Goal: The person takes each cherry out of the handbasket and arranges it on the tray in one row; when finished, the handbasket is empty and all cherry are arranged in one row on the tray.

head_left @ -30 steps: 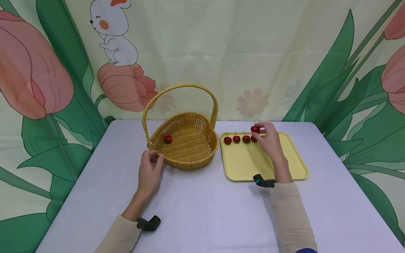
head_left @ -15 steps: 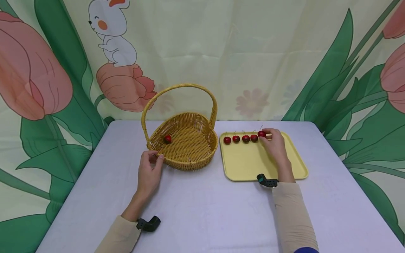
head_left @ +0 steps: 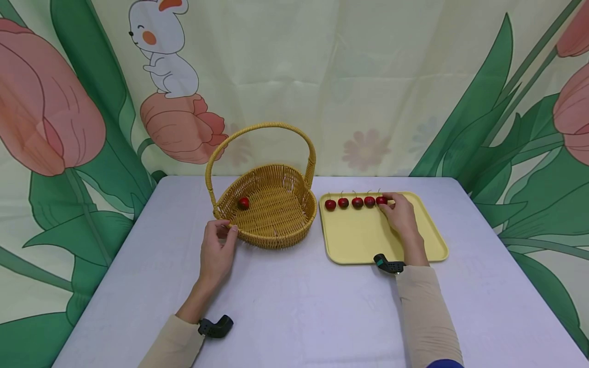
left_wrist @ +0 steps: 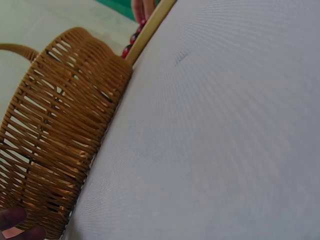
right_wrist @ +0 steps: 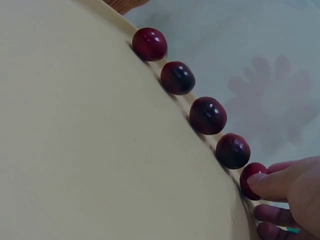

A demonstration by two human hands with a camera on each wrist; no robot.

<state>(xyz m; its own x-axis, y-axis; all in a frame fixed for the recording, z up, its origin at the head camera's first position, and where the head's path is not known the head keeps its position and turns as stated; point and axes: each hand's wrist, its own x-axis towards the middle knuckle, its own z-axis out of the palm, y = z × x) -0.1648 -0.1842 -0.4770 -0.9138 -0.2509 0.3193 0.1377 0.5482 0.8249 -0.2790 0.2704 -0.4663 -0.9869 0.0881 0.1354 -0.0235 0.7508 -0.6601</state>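
My right hand (head_left: 401,214) pinches a dark red cherry (right_wrist: 251,181) between thumb and fingers at the far edge of the yellow tray (head_left: 368,235). This cherry is the rightmost of a row of several cherries (head_left: 357,203) along that edge, stems pointing up. With my left hand (head_left: 218,250) I grip the near left rim of the wicker basket (head_left: 276,239), thumb on the rim and fingers outside. One cherry (head_left: 243,203) lies inside the basket at its left. The left wrist view catches the basket's woven side (left_wrist: 65,120) and only fingertips of the left hand.
A white cloth (head_left: 294,306) covers the table. The basket's tall arched handle (head_left: 261,125) rises above it, and the tray sits close to the basket's right side. A printed curtain (head_left: 294,76) with flowers and a rabbit hangs behind the table.
My right hand has moved right and down with the cherry, from above the row to its right end on the tray. The left hand and the basket stay in place.
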